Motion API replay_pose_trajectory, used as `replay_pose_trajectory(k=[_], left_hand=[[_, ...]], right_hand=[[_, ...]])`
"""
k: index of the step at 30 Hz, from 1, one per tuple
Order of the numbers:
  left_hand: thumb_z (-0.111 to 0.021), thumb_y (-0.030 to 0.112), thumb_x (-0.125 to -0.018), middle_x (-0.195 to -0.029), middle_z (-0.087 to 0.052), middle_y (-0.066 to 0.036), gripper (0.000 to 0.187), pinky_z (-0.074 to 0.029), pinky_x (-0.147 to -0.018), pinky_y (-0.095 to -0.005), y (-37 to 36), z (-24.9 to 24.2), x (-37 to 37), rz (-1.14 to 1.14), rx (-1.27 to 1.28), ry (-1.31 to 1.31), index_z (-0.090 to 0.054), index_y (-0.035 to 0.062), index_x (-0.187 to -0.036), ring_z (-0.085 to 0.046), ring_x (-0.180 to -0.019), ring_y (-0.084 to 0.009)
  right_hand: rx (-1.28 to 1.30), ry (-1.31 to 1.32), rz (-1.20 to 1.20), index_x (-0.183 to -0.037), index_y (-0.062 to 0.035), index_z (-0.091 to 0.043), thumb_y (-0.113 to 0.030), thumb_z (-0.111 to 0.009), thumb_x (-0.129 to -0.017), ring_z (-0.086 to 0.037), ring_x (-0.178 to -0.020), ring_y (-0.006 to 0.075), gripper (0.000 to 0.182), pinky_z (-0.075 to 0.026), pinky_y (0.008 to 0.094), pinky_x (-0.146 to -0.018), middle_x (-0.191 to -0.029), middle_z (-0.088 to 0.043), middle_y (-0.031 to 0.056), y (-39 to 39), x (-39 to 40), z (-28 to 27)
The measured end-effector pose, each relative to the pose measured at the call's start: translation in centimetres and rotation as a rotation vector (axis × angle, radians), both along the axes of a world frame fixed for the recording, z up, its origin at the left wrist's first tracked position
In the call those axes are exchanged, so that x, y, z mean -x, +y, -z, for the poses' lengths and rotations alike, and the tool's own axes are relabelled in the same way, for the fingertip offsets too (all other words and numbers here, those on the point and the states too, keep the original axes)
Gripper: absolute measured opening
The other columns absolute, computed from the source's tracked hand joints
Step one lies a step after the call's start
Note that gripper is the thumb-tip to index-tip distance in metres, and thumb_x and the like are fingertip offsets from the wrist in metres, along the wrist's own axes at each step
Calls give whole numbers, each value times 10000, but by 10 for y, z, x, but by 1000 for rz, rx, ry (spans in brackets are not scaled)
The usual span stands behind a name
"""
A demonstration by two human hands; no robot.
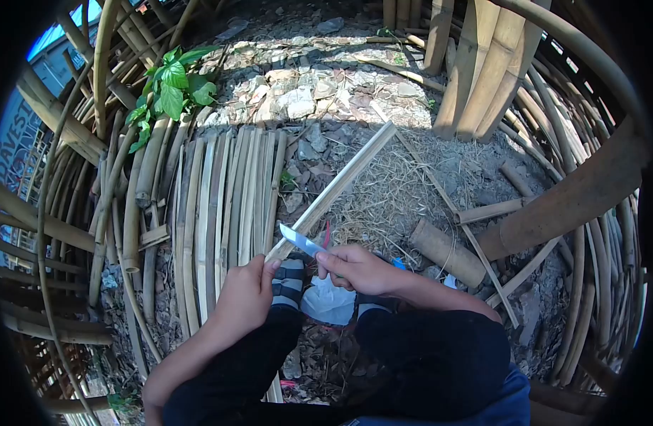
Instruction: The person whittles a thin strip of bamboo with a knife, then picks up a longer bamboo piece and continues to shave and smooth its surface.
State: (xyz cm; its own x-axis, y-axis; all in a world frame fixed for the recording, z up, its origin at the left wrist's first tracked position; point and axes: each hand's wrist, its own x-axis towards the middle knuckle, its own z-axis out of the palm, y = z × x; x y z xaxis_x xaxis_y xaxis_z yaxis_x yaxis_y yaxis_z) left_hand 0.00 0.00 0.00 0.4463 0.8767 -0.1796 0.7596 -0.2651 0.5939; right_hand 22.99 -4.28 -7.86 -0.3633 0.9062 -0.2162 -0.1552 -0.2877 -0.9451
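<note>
My left hand (247,297) is closed around the near part of a long bamboo strip (346,176), which slants up and to the right away from me. In my right hand (358,270) is a knife (302,239), its handle mostly hidden by the fingers. The blade points up and left and overlaps the strip just beyond my left thumb. Beneath the hands, a pale crumpled sheet (329,302) lies between my shoes (287,285).
Many split bamboo strips (230,192) lie side by side at the left. A cut bamboo piece (448,253) rests on shavings at the right, near a thick slanting pole (568,202). Upright poles (475,71) and a leafy plant (173,85) stand farther off.
</note>
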Motion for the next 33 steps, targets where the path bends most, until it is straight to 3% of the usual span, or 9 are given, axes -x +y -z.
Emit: replay_pose_trajectory(k=[2,9,14,17,20,24,27,28,33], left_hand=[[-555,211,-1001,-611,-570,-264,312,-452,-543,-539,0,2,-4,66,-122,15,-546,-26,-799,-591,-604,-480],[-574,168,-986,-631,-582,-233,284,-443,-519,-484,1,0,-4,119,-372,80,-541,-19,-775,-597,-585,-433],[-583,192,-977,-653,-609,-215,250,-475,-502,-505,2,3,-5,150,-457,70,-537,12,-811,-619,-577,-421],[-586,195,-975,-660,-611,-210,253,-473,-496,-507,0,-4,-7,150,-496,119,-537,15,-804,-617,-572,-419],[-592,196,-972,-658,-609,-200,255,-469,-489,-508,-1,-9,-6,129,-524,136,-538,20,-796,-613,-563,-415],[-594,192,-969,-648,-604,-179,246,-470,-482,-500,1,-7,-1,134,-558,165,-542,28,-793,-612,-551,-402],[-609,186,-957,-657,-595,-164,226,-476,-483,-489,2,-7,-5,127,-578,184,-548,37,-798,-617,-556,-385],[-617,181,-948,-667,-592,-160,217,-479,-488,-484,1,-8,-6,138,-612,183,-551,40,-796,-618,-562,-377],[-640,163,-923,-685,-575,-153,192,-484,-502,-472,1,-10,-3,146,-654,187,-554,45,-798,-617,-577,-363]], right_hand=[[42,-118,-30,-796,-27,-595,-472,-459,-1038,-476,-561,78,525,-401,250,-540,-623,-515,7,1,7,-6],[-18,-142,103,-721,-44,-570,-494,-434,-1042,-467,-560,82,569,-397,257,-536,-612,-510,5,5,22,-14],[-35,-55,41,-725,-76,-536,-502,-431,-1042,-397,-532,53,541,-319,228,-481,-603,-446,-27,8,26,-11],[-42,-107,65,-627,-52,-535,-525,-461,-1024,-432,-528,79,622,-368,256,-507,-570,-466,-9,10,20,-18],[-39,-85,186,-715,-76,-547,-484,-460,-1038,-389,-526,49,527,-292,232,-461,-593,-434,-29,12,11,-18],[78,-85,216,-662,-89,-519,-493,-447,-1040,-360,-517,55,557,-279,231,-466,-579,-397,-41,15,2,-24],[8,-50,65,-666,-88,-525,-498,-448,-1039,-363,-520,59,559,-288,236,-473,-578,-402,-42,8,15,-30],[-17,-68,58,-646,-59,-528,-486,-478,-1031,-408,-522,72,577,-348,254,-505,-568,-449,-22,7,20,-30],[-77,-117,116,-652,-52,-529,-497,-466,-1032,-406,-517,74,589,-343,262,-499,-573,-451,-21,13,12,-20]])
